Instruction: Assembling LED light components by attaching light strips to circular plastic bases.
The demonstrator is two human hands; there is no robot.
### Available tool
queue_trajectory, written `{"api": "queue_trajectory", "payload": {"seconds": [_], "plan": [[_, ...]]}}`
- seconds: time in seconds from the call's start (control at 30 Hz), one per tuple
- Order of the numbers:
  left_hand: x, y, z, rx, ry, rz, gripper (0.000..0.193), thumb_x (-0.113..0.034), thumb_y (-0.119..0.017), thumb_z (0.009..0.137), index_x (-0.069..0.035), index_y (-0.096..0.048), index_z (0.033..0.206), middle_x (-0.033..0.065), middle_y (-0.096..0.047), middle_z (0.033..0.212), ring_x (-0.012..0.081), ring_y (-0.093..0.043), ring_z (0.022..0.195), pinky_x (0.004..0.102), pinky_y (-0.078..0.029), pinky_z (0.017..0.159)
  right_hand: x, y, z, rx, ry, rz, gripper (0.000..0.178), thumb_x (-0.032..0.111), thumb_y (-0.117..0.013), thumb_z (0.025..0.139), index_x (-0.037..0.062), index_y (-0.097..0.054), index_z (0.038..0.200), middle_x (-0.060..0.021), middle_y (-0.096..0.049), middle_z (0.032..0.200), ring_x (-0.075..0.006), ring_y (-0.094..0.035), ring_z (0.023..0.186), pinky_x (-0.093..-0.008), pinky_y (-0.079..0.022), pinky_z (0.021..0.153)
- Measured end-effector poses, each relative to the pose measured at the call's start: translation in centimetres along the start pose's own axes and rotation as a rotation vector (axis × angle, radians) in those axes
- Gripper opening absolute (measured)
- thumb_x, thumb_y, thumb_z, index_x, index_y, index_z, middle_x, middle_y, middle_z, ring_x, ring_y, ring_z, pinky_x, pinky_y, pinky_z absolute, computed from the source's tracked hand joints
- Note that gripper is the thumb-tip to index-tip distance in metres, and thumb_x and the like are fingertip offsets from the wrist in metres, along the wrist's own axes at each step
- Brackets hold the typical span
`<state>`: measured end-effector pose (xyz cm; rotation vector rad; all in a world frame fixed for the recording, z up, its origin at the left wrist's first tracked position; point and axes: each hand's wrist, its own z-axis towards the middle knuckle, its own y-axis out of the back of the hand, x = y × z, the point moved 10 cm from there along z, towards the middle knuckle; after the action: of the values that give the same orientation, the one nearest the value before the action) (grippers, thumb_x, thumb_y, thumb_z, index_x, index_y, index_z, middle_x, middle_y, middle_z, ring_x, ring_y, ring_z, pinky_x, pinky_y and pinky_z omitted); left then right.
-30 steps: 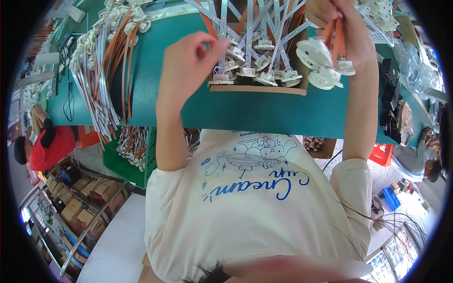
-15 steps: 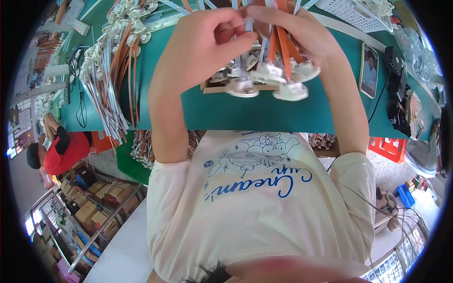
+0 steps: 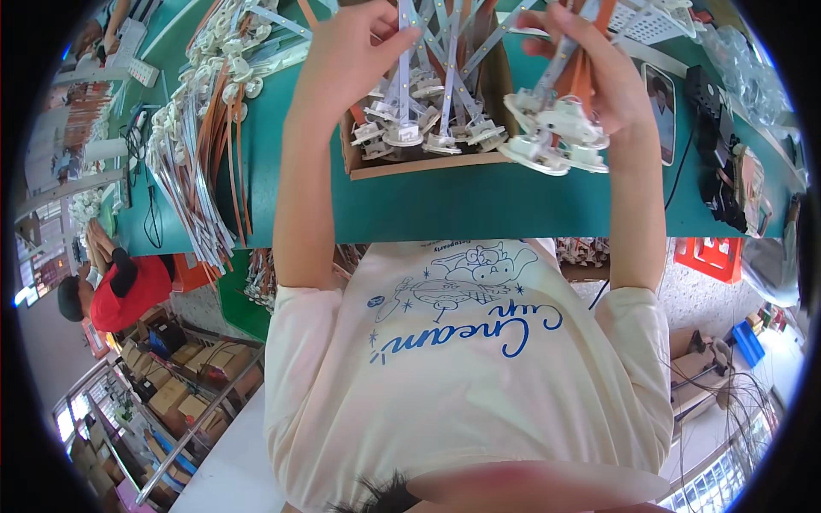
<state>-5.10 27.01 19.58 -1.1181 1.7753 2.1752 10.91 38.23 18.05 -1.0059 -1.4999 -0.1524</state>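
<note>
My left hand (image 3: 342, 64) pinches a white LED strip (image 3: 404, 90) by its upper part, over an open cardboard box. A round white plastic end piece (image 3: 403, 134) is at the strip's lower end. Several more strips (image 3: 451, 77) with white end pieces stand in the cardboard box (image 3: 428, 167). To the right of the box, my right hand (image 3: 611, 64) is closed round a bunch of LED strips (image 3: 556, 73), orange and white, whose white end pieces (image 3: 560, 137) hang below it. The upper ends of the strips run out of view.
A large pile of strips (image 3: 197, 171) lies on the green table (image 3: 385, 209) at the left. To the right are a phone (image 3: 658, 111), a black power strip (image 3: 714, 120) and clear plastic bags (image 3: 744, 81). A white basket (image 3: 650, 26) stands behind. A person in red (image 3: 128, 291) sits far left.
My hands have moved apart. The right one carried its bunch rightward, off the box, and the left one now holds one strip over the box, which shows more fully.
</note>
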Motion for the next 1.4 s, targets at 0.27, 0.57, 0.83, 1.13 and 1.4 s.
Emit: {"api": "queue_trajectory", "payload": {"seconds": [0.27, 0.57, 0.83, 1.13, 1.4], "plan": [[-9.2, -1.3, 0.1, 0.318, -0.060, -0.213, 0.013, -0.006, -0.063, 0.079, 0.007, -0.059, 0.083, 0.0141, -0.061, 0.065, 0.0185, -0.057, 0.054, 0.0301, -0.042, 0.053, 1.7, -2.1, 0.2, -0.034, 0.097, -0.034, 0.025, 0.009, -0.068, 0.079, -0.0002, -0.059, 0.101, -0.0068, -0.063, 0.087, -0.0138, -0.060, 0.070, -0.0248, -0.049, 0.058], [-7.7, -3.1, -0.3, 0.228, -0.222, -0.109, 0.020, -0.016, -0.062, 0.083, 0.001, -0.061, 0.092, 0.0095, -0.061, 0.066, 0.0175, -0.059, 0.060, 0.0264, -0.045, 0.056, 1.3, 3.0, -0.3, -0.262, 0.075, -0.042, 0.021, 0.014, -0.066, 0.078, 0.0023, -0.060, 0.094, -0.0050, -0.063, 0.079, -0.0139, -0.060, 0.061, -0.0243, -0.049, 0.052], [-3.3, -4.1, 0.5, 0.106, -0.025, 0.130, 0.017, -0.015, -0.061, 0.084, -0.002, -0.061, 0.095, 0.0056, -0.064, 0.075, 0.0175, -0.061, 0.067, 0.0262, -0.049, 0.066, 1.6, 3.6, -1.0, -0.095, 0.063, 0.164, 0.027, 0.015, -0.058, 0.082, -0.0053, -0.056, 0.099, -0.0108, -0.065, 0.080, -0.0147, -0.063, 0.057, -0.0219, -0.052, 0.048], [-10.8, -3.0, -0.5, 0.332, -0.130, -0.416, 0.038, -0.012, -0.062, 0.084, 0.009, -0.052, 0.115, 0.0102, -0.062, 0.076, 0.0119, -0.057, 0.065, 0.0259, -0.046, 0.058, -0.4, 1.5, 0.2, -0.107, 0.026, 0.121, 0.019, 0.011, -0.061, 0.082, -0.0033, -0.058, 0.095, -0.0071, -0.063, 0.075, -0.0135, -0.061, 0.058, -0.0224, -0.050, 0.049], [-7.3, -4.7, -1.6, 0.217, -0.423, -0.077, 0.015, -0.007, -0.059, 0.083, -0.004, -0.061, 0.097, 0.0068, -0.061, 0.093, 0.0183, -0.061, 0.079, 0.0288, -0.049, 0.070, 0.7, 2.6, -0.6, -0.070, 0.058, 0.118, 0.011, 0.013, -0.060, 0.084, 0.0018, -0.061, 0.083, -0.0050, -0.063, 0.074, -0.0129, -0.060, 0.059, -0.0219, -0.047, 0.049]]}}
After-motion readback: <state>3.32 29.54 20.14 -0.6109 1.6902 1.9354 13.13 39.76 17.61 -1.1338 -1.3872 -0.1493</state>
